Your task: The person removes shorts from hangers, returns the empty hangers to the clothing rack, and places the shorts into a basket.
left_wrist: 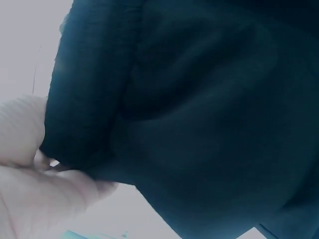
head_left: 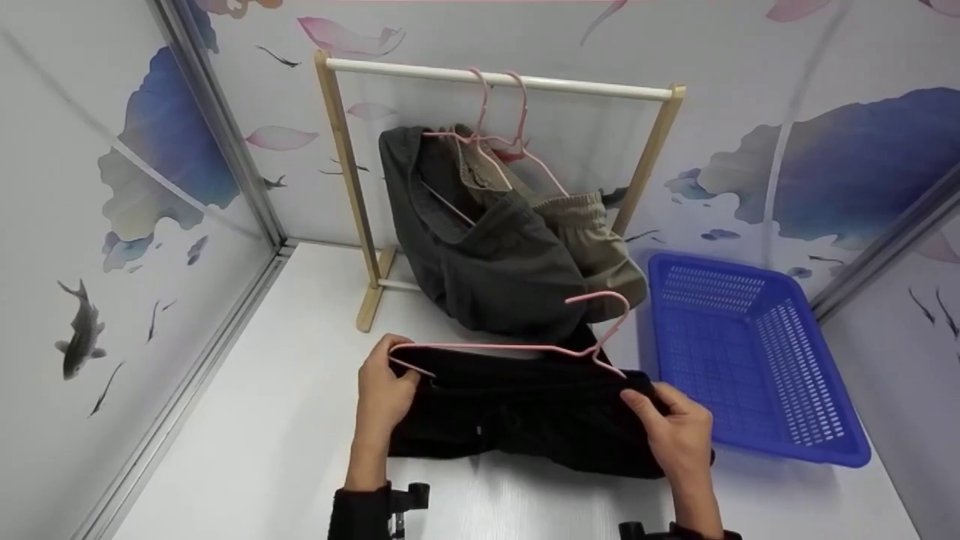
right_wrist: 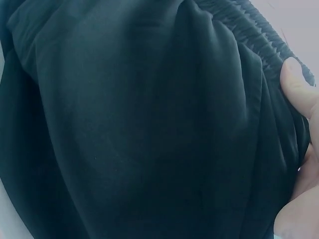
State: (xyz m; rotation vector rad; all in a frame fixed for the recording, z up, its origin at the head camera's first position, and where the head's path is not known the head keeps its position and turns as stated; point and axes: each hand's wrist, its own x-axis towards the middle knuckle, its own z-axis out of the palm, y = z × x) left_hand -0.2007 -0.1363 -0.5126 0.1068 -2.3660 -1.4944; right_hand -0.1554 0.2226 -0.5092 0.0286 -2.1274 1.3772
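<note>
head view: left hand (head_left: 384, 390) and right hand (head_left: 675, 431) each pinch an end of the black shorts (head_left: 525, 416) on the pink hanger (head_left: 517, 346), over the table (head_left: 255, 442) beside the basket (head_left: 757, 360). left wrist view: fingers (left_wrist: 30, 194) grip dark cloth (left_wrist: 199, 119). right wrist view: thumb (right_wrist: 298, 87) presses the waistband (right_wrist: 254, 30).

Staged laundry booth: wallpapered partition panels (head_left: 112, 225), tabletop clothes rack (head_left: 495, 79), hung garments (head_left: 487, 247), blue basket (head_left: 757, 360)

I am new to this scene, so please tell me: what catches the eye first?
Two hands, left hand and right hand, grip a black cloth garment on a pink wire hanger at the front. Behind, dark garments hang on a wooden rack; a blue plastic basket sits right.
</note>
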